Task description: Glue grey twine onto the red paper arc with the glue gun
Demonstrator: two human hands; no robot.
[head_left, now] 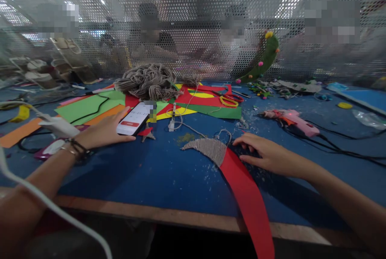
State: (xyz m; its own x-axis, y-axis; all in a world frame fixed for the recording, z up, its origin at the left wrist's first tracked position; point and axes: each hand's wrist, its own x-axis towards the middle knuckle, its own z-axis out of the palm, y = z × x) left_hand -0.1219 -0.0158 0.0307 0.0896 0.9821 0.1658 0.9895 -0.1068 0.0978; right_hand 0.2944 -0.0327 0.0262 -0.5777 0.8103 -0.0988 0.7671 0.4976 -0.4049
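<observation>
My left hand (105, 131) grips a smartphone (129, 125) by its left side, thumb at the lower edge; a timer is on its lit screen. A small star shape (147, 135), part red and part grey, lies just right of the phone. My right hand (267, 154) rests on the table, fingers loosely bent and apart, with nothing visible in it. Beside its fingertips lies a red crescent cut-out (245, 190), whose far end is wrapped in grey yarn (211, 148). The crescent's red end hangs over the table's front edge.
Grey yarn (147, 82) is heaped at the back on coloured sheets, with yellow-handled scissors (228, 101) nearby. A pink glue gun (301, 123) with black cords lies right. A green crescent (265, 60) with pompoms leans against the perforated screen (193, 46). A white cable (54, 206) crosses lower left.
</observation>
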